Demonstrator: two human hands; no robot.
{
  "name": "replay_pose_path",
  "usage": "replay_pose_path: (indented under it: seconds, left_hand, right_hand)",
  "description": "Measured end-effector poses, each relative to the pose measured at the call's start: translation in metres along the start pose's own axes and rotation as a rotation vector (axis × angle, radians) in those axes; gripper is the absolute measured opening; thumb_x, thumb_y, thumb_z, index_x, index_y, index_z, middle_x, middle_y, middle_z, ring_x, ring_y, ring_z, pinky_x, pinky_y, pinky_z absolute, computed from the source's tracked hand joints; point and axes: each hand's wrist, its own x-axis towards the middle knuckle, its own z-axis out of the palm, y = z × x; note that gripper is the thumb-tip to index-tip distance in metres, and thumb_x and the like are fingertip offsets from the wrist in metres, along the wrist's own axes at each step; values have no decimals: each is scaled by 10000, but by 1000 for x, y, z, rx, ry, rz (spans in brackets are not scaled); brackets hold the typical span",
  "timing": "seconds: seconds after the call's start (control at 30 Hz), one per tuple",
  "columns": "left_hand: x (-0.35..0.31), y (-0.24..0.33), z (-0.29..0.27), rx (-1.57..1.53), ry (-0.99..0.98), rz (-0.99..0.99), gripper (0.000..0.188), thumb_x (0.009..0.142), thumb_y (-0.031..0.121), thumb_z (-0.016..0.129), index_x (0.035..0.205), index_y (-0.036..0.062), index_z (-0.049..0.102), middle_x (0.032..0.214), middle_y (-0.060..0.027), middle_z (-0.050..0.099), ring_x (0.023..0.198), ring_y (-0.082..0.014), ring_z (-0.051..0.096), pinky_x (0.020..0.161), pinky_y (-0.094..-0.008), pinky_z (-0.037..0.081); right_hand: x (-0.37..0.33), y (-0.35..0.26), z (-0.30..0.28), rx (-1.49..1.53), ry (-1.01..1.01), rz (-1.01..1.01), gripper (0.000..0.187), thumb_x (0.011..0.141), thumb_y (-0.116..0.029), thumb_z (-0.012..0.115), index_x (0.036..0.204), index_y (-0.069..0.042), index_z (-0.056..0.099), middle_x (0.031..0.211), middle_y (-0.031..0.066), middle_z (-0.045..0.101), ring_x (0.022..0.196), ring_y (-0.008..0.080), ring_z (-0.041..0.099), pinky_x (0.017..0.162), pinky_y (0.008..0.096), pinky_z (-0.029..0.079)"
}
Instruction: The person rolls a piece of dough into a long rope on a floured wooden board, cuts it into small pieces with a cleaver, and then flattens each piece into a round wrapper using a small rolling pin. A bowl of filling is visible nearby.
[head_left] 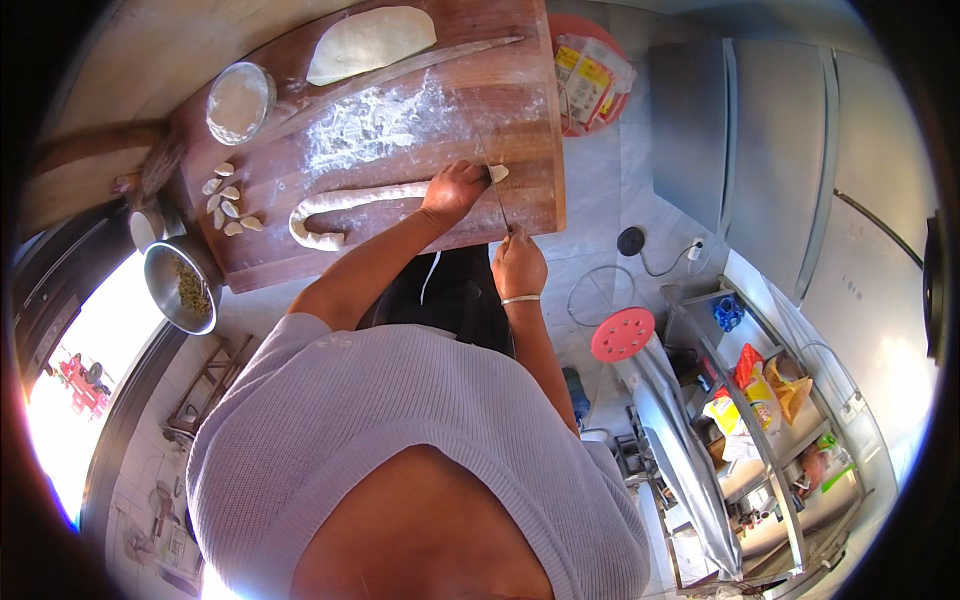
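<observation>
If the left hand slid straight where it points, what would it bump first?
The left hand would probably meet the knife blade first; whether they touch already is hard to tell.

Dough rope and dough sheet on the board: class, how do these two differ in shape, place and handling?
The dough rope is long, narrow and hooked at its left end; the dough sheet is broad and flat.
The left hand is on the dough rope; neither hand touches the dough sheet, which lies farther from the person.
Both are pale and lie on the wooden board.
</observation>
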Motion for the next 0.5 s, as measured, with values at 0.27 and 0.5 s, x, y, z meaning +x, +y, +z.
replay_pose_path:
  seconds: [0.27,0.5]
  left_hand:
    - [1,-1,-2,30,19,-84,193,739,156,628,920,135,692,1064,-14,616,939,-240,588,765,-394,526]
    - [-5,-10,-12,-130,72,-285,251,704,91,700,948,98,644,1088,-55,611,991,-302,591,814,-411,528]
  right_hand:
    - [30,6,24,-33,-70,37,169,885,-176,553,903,-18,610,755,213,660,690,376,657,609,464,537]
    - [35,21,22,187,12,38,229,900,-203,534,925,3,631,749,248,646,692,437,628,625,513,504]
